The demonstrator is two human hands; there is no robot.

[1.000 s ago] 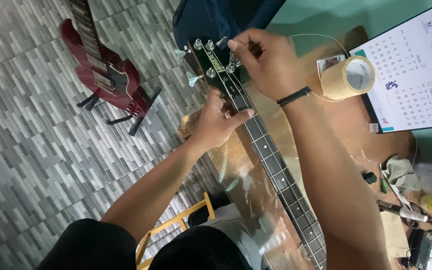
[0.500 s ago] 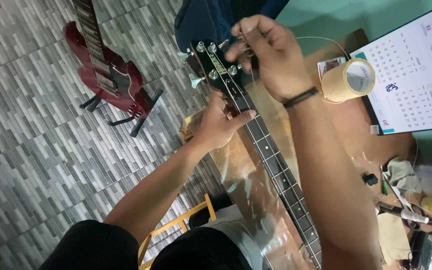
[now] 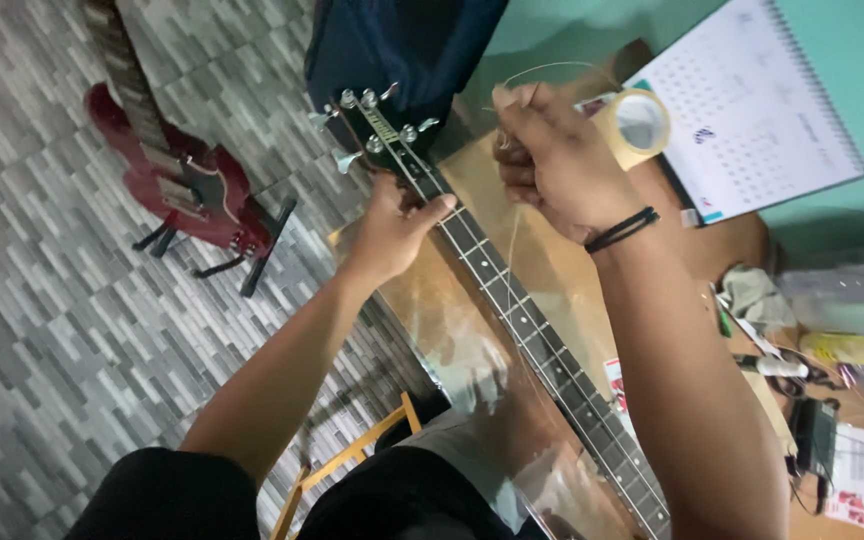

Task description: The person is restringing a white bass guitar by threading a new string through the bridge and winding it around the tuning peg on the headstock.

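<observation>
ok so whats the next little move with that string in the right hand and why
Probably guide the loose string back toward the headstock and thread it at a tuning post. The right hand holds it pinched up off the neck, curling slack above the fist, while the left hand steadies the neck near the nut.

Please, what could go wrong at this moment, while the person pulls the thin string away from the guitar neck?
The right hand pulls a thin string tight in its fist; it might cut the fingers or snap back. The left hand alone steadies the guitar neck, which could slip off the table. The free string end loops near the tape roll and may catch it.
</observation>
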